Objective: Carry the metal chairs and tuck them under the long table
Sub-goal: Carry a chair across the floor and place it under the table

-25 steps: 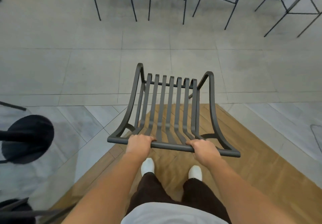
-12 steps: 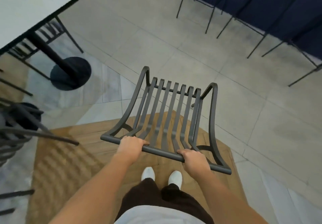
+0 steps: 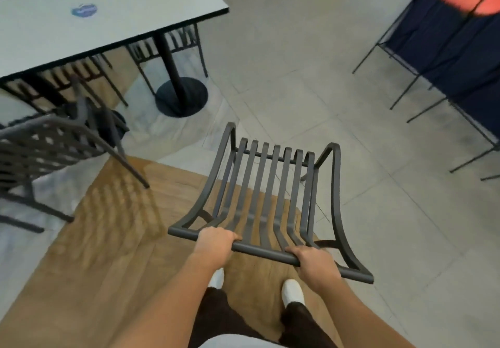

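A dark grey metal chair (image 3: 266,185) with a slatted seat and back hangs in front of me, lifted off the floor. My left hand (image 3: 216,240) and my right hand (image 3: 315,265) both grip its top back rail, left and right of the middle. The long white table (image 3: 108,14) with a black edge stands at the upper left, on a black pedestal with a round base (image 3: 181,96). Other metal chairs (image 3: 167,44) sit tucked under its near side.
Another dark metal chair (image 3: 51,155) stands apart at the left, between me and the table. Thin black metal legs with navy panels (image 3: 443,50) line the right side. The floor is grey tile with a wood-look patch under my feet. Small objects lie on the floor at the far top.
My view has swung left with the chair: the long table and the loose chair at the left have come into sight, and the navy-panelled frames have slid to the right. Both hands keep their grip.
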